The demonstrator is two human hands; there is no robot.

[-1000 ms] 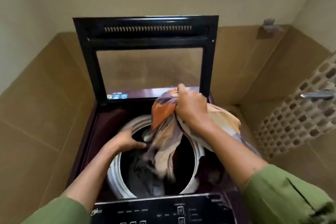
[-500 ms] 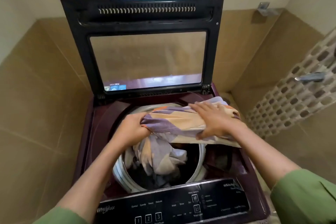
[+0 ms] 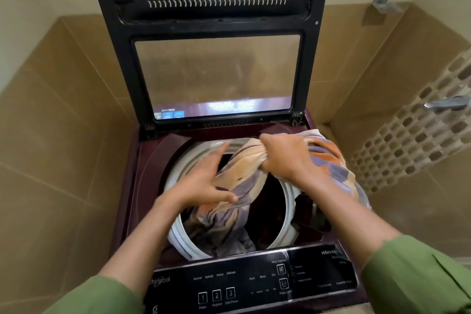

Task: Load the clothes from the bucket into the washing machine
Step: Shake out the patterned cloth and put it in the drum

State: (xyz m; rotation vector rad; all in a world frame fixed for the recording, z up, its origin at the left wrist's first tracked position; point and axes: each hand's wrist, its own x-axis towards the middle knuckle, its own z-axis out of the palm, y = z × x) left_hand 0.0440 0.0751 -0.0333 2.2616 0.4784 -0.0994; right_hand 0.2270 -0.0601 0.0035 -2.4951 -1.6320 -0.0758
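Observation:
A top-loading maroon washing machine [image 3: 150,160] stands with its lid [image 3: 216,58] raised. A large cloth patterned in orange, purple and cream [image 3: 244,168] runs from the machine's right edge down into the white-rimmed drum [image 3: 286,201]. My right hand [image 3: 285,158] is clenched on a bunch of this cloth above the drum's far side. My left hand [image 3: 204,183] has spread fingers and presses the cloth's lower fold over the drum opening. More clothes lie dark inside the drum. The bucket is out of view.
The black control panel [image 3: 254,280] lies along the machine's front edge. Tan tiled walls close in on the left and behind. A mosaic tile wall with a metal tap [image 3: 446,103] is on the right. A metal bracket [image 3: 381,4] sits high on the back wall.
My right hand went from lying flat on the cloth to gripping a bunch of it. My left hand let go of its grip, spread open and moved lower along the cloth.

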